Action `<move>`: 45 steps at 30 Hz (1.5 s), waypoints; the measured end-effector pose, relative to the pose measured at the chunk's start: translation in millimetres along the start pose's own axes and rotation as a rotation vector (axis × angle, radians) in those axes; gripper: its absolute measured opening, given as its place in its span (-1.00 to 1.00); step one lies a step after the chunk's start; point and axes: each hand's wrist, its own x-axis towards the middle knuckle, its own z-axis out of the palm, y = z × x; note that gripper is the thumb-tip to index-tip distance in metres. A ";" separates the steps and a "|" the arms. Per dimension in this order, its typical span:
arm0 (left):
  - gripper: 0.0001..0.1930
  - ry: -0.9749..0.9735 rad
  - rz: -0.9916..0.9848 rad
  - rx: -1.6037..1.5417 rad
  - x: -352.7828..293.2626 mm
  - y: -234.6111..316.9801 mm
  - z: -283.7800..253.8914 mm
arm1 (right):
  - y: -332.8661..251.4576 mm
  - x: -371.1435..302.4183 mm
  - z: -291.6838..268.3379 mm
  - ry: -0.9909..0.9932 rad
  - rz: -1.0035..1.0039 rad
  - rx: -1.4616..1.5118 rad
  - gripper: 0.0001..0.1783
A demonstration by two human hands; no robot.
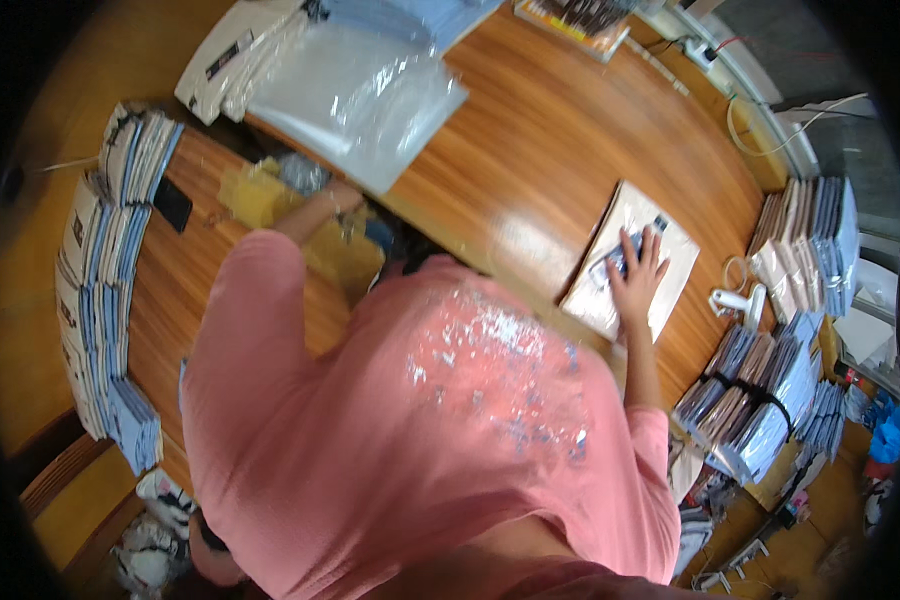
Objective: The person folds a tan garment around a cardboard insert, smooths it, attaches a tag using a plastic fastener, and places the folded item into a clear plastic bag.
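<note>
My right hand (637,277) lies with its fingers spread on a flat, pale beige folded garment in clear wrapping (677,262). Dark patches show on the package around my fingers. On the left, my left hand (345,197) is low beside the table's near edge, close to a crumpled clear plastic bag (303,173) and a yellowish wrapper (253,193). Its fingers are blurred and partly hidden, so I cannot make out whether they hold anything. A pile of flat clear plastic bags (355,105) rests on the table above that hand.
The wooden table (530,130) curves across the view. Stacked folded garments (95,290) line the left side board, near a black phone (172,205). More wrapped stacks (745,395) stand at right, beside a white handheld tool (738,302). A cable (735,130) loops at the far right.
</note>
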 end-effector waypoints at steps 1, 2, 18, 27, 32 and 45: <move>-0.65 0.081 0.022 -0.114 2.6 -1.6 4.1 | 1.0 -3.7 1.0 -0.016 0.013 -0.011 -0.36; -0.66 0.222 0.102 -0.220 -6.5 -1.1 0.6 | 1.6 -1.6 1.5 -0.013 0.022 -0.020 -0.37; -0.63 0.326 0.063 -1.007 -101.9 1.8 -56.2 | 7.0 -3.4 7.5 0.019 0.000 -0.028 -0.40; -0.59 -0.056 -0.186 -0.216 -34.8 12.6 -56.3 | 5.3 -3.1 5.5 0.021 -0.013 -0.029 -0.39; -0.57 0.187 -0.293 -0.065 -10.7 21.8 -38.1 | 5.4 -4.8 5.6 0.014 0.002 -0.030 -0.40; -0.79 -0.046 -0.196 -0.052 -50.8 11.0 -78.6 | 8.2 -4.9 10.3 0.037 0.029 -0.027 -0.40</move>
